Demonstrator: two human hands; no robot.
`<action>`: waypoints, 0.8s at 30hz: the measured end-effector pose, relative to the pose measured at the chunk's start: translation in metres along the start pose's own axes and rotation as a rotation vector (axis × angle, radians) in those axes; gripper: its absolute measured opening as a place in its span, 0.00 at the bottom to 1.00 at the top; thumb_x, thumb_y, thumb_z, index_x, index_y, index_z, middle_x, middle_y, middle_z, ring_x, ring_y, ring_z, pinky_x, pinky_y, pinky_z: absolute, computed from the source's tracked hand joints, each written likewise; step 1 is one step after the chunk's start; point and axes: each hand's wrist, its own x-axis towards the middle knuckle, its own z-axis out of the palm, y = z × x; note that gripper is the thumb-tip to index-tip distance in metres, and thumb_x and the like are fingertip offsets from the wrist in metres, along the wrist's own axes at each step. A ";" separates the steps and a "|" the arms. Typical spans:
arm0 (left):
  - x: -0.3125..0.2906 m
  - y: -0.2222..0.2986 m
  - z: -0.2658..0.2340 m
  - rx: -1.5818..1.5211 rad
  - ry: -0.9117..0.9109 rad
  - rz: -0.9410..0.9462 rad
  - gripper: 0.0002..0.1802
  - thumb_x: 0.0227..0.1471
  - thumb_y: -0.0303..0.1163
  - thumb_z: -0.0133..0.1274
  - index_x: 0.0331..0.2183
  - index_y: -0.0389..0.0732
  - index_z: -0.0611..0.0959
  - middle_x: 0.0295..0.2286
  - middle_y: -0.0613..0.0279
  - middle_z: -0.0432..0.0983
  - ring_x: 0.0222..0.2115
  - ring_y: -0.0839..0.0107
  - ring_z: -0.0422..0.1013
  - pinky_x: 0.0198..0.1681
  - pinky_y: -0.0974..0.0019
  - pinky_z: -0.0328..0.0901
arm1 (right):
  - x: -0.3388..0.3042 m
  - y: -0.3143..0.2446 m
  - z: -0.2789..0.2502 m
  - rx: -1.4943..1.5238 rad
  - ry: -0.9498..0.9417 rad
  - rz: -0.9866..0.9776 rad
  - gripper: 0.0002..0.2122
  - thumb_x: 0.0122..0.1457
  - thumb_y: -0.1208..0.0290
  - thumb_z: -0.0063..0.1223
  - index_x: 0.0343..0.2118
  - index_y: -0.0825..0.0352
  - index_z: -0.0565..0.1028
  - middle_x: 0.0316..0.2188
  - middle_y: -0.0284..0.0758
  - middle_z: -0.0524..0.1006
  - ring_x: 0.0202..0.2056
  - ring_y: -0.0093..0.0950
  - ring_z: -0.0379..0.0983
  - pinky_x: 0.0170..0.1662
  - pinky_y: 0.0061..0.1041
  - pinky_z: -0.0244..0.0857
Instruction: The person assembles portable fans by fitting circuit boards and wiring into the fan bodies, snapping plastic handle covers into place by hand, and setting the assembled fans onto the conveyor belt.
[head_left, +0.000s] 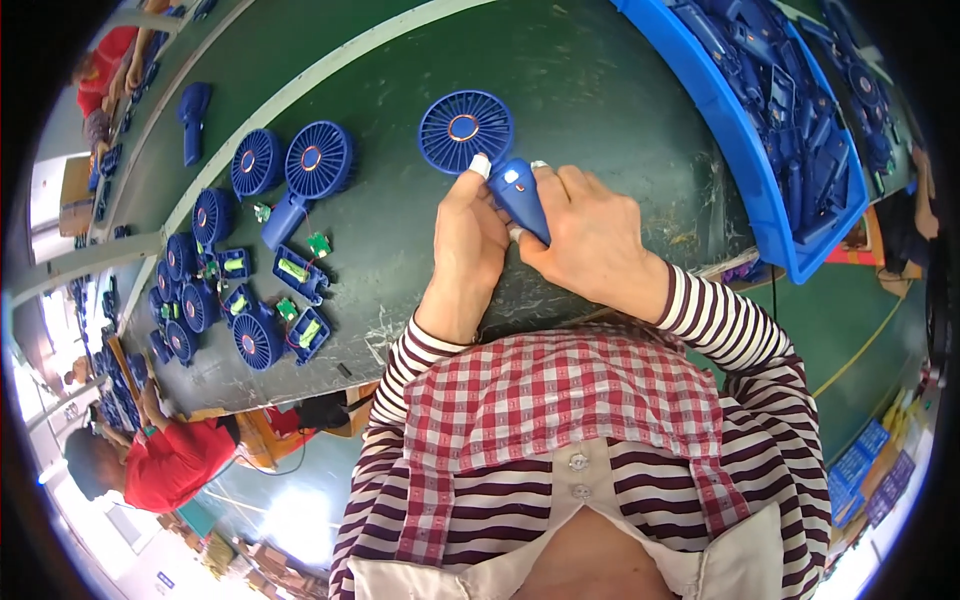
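A blue handheld fan (519, 196) is between my two hands above the dark green table (620, 130), its round slotted head (440, 132) pointing away from me. My left hand (468, 238) is closed around the left side of the handle, with the thumb up near the base of the head. My right hand (592, 232) grips the handle from the right, its fingers curled and its thumb beside the tapered lower end. White coverings show on some fingertips. A small light patch and a reddish mark show on the handle. The palm sides of the fingers are partly hidden.
Left of my hands lie several blue fans (319, 160), some opened, with green circuit boards (318, 245) and battery-holding handle shells (300, 274). At the right stands a blue bin (735, 150) full of blue plastic parts. A co-worker in red (180, 465) sits at the lower left.
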 end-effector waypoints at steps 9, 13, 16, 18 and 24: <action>-0.009 0.008 0.005 0.034 -0.054 -0.059 0.22 0.53 0.48 0.41 0.36 0.37 0.72 0.32 0.61 0.71 0.31 0.69 0.67 0.31 0.66 0.60 | 0.005 -0.002 -0.006 -0.023 -0.006 -0.029 0.24 0.39 0.64 0.57 0.40 0.72 0.70 0.26 0.39 0.72 0.25 0.34 0.72 0.25 0.31 0.67; -0.002 0.005 -0.003 0.020 -0.061 -0.064 0.22 0.53 0.48 0.41 0.36 0.37 0.72 0.32 0.61 0.71 0.30 0.70 0.67 0.31 0.67 0.60 | 0.008 0.000 -0.004 -0.069 -0.075 -0.058 0.25 0.39 0.63 0.57 0.41 0.73 0.70 0.24 0.39 0.72 0.22 0.34 0.72 0.23 0.31 0.66; -0.004 0.005 -0.001 0.020 -0.050 -0.085 0.22 0.53 0.49 0.42 0.36 0.38 0.71 0.32 0.61 0.71 0.31 0.70 0.67 0.32 0.67 0.60 | 0.008 0.001 -0.004 -0.099 -0.084 -0.095 0.25 0.39 0.63 0.57 0.40 0.75 0.70 0.22 0.40 0.73 0.20 0.35 0.72 0.22 0.31 0.66; -0.006 0.005 0.004 0.004 -0.011 -0.024 0.20 0.51 0.46 0.46 0.34 0.36 0.73 0.30 0.61 0.71 0.28 0.71 0.68 0.28 0.68 0.61 | 0.009 0.002 -0.003 -0.110 -0.100 -0.116 0.25 0.40 0.62 0.57 0.40 0.76 0.71 0.21 0.40 0.73 0.19 0.35 0.72 0.21 0.31 0.66; 0.000 0.000 0.002 0.124 0.063 0.024 0.12 0.46 0.33 0.55 0.25 0.32 0.77 0.22 0.62 0.72 0.19 0.76 0.66 0.18 0.71 0.59 | 0.012 0.000 0.004 -0.168 -0.093 -0.197 0.25 0.40 0.61 0.58 0.38 0.78 0.70 0.20 0.41 0.73 0.18 0.35 0.72 0.18 0.30 0.65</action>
